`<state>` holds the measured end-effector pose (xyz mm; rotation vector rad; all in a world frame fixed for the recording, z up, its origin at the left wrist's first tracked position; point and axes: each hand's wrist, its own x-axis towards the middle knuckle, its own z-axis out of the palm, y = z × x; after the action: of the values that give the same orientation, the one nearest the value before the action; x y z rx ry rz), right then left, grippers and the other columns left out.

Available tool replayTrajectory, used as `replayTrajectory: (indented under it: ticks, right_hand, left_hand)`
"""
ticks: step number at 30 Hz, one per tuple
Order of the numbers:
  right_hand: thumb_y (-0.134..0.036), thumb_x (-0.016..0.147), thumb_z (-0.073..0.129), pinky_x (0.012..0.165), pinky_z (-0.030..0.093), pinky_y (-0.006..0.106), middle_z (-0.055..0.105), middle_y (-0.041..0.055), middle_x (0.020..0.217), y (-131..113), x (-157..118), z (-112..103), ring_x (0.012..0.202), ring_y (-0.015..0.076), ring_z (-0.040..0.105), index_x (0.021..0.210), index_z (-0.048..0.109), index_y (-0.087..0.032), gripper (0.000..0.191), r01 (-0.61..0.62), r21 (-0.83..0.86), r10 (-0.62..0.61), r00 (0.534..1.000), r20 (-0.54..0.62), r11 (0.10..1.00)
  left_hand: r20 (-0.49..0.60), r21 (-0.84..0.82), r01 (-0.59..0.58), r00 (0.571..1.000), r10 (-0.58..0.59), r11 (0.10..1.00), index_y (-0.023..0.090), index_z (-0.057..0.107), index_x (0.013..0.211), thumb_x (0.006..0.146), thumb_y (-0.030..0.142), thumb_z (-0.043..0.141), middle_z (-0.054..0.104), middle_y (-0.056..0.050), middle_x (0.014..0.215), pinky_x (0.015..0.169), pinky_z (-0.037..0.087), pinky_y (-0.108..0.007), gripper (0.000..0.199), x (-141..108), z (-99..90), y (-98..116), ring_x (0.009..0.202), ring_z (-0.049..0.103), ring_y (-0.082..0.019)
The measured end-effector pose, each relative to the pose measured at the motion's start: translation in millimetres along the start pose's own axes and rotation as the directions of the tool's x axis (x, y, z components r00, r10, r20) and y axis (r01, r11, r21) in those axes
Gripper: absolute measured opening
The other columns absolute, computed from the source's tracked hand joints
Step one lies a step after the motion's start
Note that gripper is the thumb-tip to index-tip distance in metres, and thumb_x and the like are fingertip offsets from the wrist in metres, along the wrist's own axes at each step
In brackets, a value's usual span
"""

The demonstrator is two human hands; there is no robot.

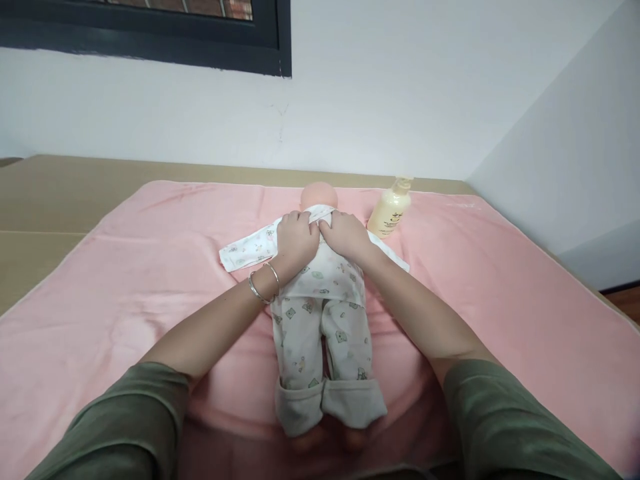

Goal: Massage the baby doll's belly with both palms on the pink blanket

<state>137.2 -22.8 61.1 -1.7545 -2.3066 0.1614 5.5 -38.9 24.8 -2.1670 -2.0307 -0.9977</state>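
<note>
A baby doll (319,194) lies with its head away from me and its feet towards me. It wears a white patterned top (320,277) and matching trousers (300,337) with turned-up cuffs. My left hand (296,239) is closed on the top near the neck, at the left. Close beside it, my right hand (345,235) grips the same top at the right, the two thumbs nearly touching. Both sleeves of the top are spread out sideways. The doll's face cannot be made out.
A pink blanket (125,287) lies under the doll on a tan surface (40,200). A pale yellow pump bottle (390,212) stands just right of the doll's head. Behind are a white wall (375,87) and a dark window frame (150,47).
</note>
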Motion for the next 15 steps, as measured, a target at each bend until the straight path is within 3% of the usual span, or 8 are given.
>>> replayTrajectory:
  ticks: [5,8,11,15]
  right_hand:
    - [-0.037,0.103,0.033,0.112,0.037,0.048,0.069,0.0222,0.123,3,-4,10,0.119,0.0349,0.061,0.123,0.062,-0.004,0.048,0.051,0.023,-0.049,0.994,-0.103,0.998]
    - [-0.034,0.103,0.032,0.117,0.033,0.049,0.063,0.0228,0.137,6,-13,13,0.131,0.0344,0.055,0.131,0.057,-0.003,0.049,0.096,0.066,-0.085,0.985,-0.152,0.993]
    - [-0.036,0.104,0.032,0.124,0.026,0.050,0.047,0.0245,0.155,7,-22,15,0.147,0.0349,0.040,0.145,0.047,0.001,0.057,0.101,0.098,-0.089,0.989,-0.122,0.990]
    - [-0.035,0.104,0.030,0.127,0.020,0.050,0.033,0.0246,0.164,4,-35,14,0.156,0.0352,0.026,0.155,0.032,0.004,0.065,0.048,0.110,-0.042,0.998,-0.053,0.993]
  left_hand:
    - [0.004,-0.150,-0.055,0.998,0.056,0.987,0.011,0.064,0.127,0.096,0.027,0.039,0.068,-0.018,0.124,0.111,0.045,-0.050,0.043,-8,2.6,-11,0.122,0.059,-0.033]
    - [0.020,-0.214,-0.064,0.997,0.070,0.975,0.010,0.058,0.137,0.098,0.032,0.038,0.059,-0.019,0.143,0.119,0.039,-0.052,0.049,-17,1.4,-14,0.138,0.051,-0.033]
    - [0.058,-0.243,-0.037,0.997,0.053,0.969,0.010,0.053,0.143,0.099,0.035,0.038,0.049,-0.019,0.156,0.125,0.031,-0.053,0.053,-27,-1.6,-12,0.150,0.040,-0.033]
    - [0.099,-0.232,-0.020,0.994,0.044,0.973,0.009,0.050,0.147,0.099,0.037,0.038,0.043,-0.021,0.160,0.128,0.026,-0.054,0.056,-39,-7.7,-7,0.153,0.035,-0.033]
